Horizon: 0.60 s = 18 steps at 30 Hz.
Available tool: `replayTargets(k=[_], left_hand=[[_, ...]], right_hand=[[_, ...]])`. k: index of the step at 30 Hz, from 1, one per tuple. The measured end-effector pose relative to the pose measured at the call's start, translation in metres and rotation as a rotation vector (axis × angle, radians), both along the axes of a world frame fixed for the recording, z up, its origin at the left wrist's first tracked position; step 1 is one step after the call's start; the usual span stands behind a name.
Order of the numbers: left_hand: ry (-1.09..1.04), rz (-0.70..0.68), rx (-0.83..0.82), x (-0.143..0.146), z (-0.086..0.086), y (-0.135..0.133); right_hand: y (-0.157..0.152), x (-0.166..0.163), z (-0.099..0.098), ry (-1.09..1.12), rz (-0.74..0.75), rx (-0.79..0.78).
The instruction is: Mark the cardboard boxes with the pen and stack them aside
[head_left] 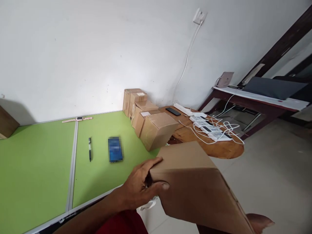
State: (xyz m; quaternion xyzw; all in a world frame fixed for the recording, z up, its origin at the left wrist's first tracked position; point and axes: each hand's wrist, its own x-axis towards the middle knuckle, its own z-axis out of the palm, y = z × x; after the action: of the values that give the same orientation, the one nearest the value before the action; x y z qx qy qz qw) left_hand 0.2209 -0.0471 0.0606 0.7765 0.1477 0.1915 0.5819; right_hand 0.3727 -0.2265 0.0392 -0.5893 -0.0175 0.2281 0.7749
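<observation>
A large brown cardboard box (192, 191) is held tilted in front of me, past the front edge of the green table (48, 169). My left hand (138, 187) grips its left side, thumb on the near face and fingers at the upper corner. At the box's lower right, part of my right hand (260, 222) shows against its edge; most of those fingers are hidden. Beyond the held box, a row of several smaller cardboard boxes (159, 130) stands along the table's right side.
On the green table lie a pen (90, 149), a blurred blue item (115, 149) and a watch (79, 119). Another box (7, 120) is at far left. Power strips (212, 128) with tangled white cables cover a wooden table (229, 151). A dark-legged desk (263, 110) stands farther right.
</observation>
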Motion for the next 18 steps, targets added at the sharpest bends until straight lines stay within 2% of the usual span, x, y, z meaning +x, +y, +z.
replayTargets(k=[3, 6, 9, 13, 18], left_hand=[[0.003, -0.015, -0.010, 0.029, 0.003, 0.005], [0.024, -0.014, -0.007, 0.055, 0.000, 0.012], [-0.002, -0.001, 0.044, 0.085, -0.008, 0.024], [-0.029, 0.102, 0.065, 0.119, -0.013, 0.046], [-0.045, 0.148, 0.019, 0.129, -0.020, 0.062]], right_hand=[[0.006, 0.016, 0.009, -0.066, 0.092, 0.048], [0.013, 0.026, 0.007, -0.010, 0.160, 0.010], [0.030, 0.029, -0.002, 0.070, 0.175, -0.079], [0.050, 0.033, -0.021, -0.016, 0.246, -0.085], [0.067, 0.033, -0.038, -0.032, 0.240, -0.121]])
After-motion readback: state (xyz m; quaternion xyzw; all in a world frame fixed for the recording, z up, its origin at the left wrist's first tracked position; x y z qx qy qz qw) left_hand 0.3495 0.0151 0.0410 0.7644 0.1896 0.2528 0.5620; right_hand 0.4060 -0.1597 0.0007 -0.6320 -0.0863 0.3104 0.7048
